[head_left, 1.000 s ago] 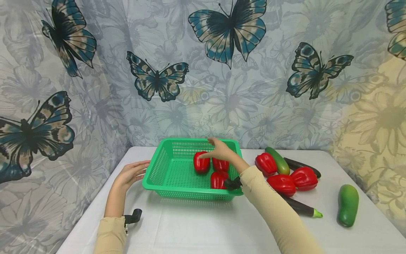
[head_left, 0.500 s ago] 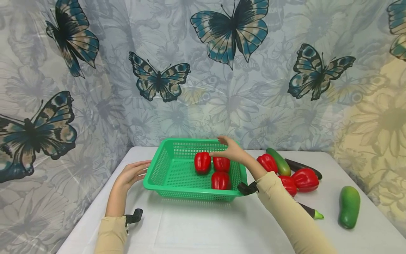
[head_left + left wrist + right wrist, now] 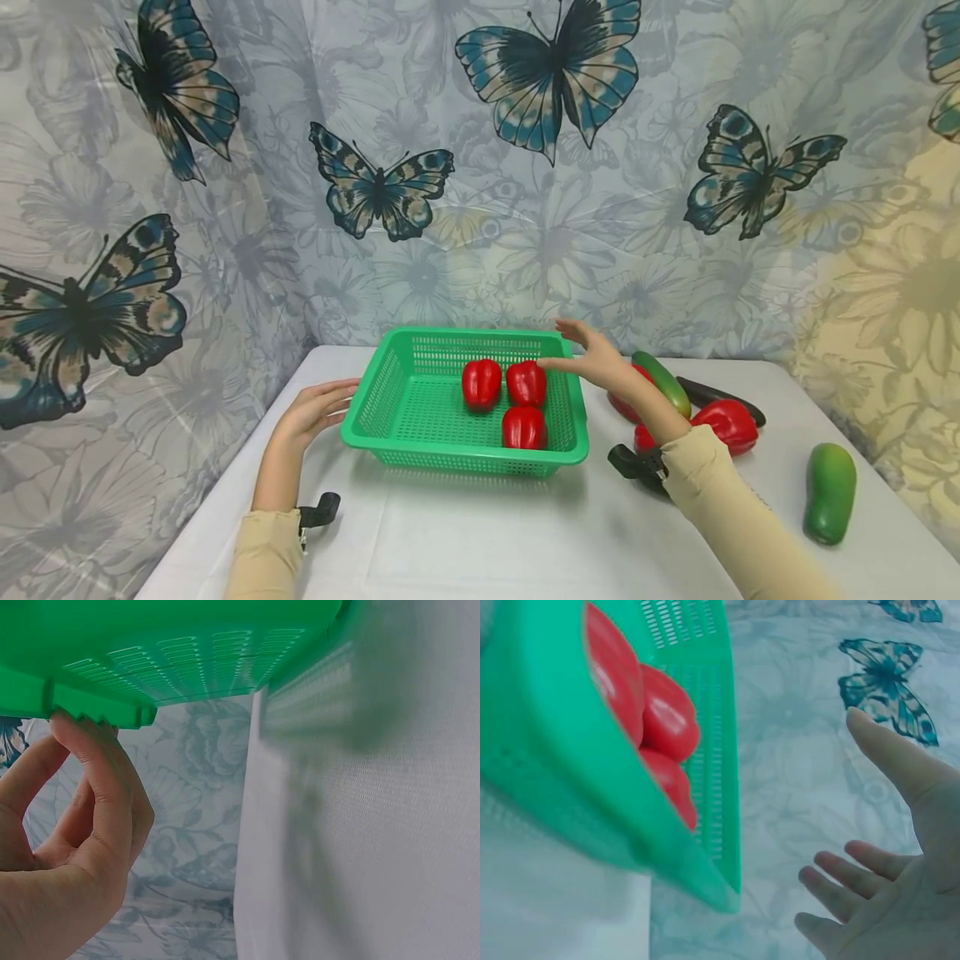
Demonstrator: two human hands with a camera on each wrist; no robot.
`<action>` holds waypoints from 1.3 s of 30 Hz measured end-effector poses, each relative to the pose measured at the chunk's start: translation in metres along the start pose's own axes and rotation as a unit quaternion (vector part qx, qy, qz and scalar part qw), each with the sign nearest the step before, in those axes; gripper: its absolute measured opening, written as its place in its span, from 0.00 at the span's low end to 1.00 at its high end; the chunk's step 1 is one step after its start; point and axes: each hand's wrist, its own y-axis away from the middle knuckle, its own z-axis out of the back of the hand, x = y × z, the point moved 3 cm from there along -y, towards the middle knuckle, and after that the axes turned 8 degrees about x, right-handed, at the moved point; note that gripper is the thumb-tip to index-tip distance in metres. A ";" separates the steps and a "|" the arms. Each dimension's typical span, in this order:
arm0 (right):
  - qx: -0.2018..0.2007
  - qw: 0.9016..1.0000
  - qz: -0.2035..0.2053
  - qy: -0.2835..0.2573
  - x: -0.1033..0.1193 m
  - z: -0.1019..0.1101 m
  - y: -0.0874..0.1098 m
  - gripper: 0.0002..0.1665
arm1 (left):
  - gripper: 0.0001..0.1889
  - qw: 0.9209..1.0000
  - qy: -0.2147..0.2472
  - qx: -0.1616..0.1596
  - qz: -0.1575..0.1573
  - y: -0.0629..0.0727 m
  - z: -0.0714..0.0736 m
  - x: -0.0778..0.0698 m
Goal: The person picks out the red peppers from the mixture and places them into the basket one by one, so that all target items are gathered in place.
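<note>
Head view, green basket (image 3: pixel 420 408) between left hand (image 3: pixel 310 411) and right hand (image 3: pixel 596 364), left fingers (image 3: pixel 330 389) loose, touching rim (image 3: pixel 450 452), right spread.

"Straight to the basket (image 3: pixel 465 458): plastic by the look of it, smooth along the rim, walls perforated!"

"And the red peppers (image 3: pixel 482 385) inside, glossy, slick-skinned, catching highlights!"

"Over the table (image 3: pixel 450 533) lies white cloth (image 3: pixel 390 855), matt, fine woven grain showing in the left wrist view."

"Near the table's right edge, the green squash (image 3: pixel 829 493): smooth, just a soft sheen!"

"Towards the far right corner, a dark eggplant (image 3: pixel 707 392), smooth too."

"Behind the far edge, the backdrop (image 3: pixel 517 258): printed fabric, faintly creased!"

"And the left sleeve (image 3: pixel 264 550), matt, wrinkled cloth; beside it a black wrist mount (image 3: pixel 326 507), plastic-looking!"
</note>
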 end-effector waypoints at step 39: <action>-0.080 0.989 -0.111 0.054 -0.097 0.077 0.114 0.58 | 0.32 1.000 0.007 -0.006 0.001 -0.003 0.000 0.002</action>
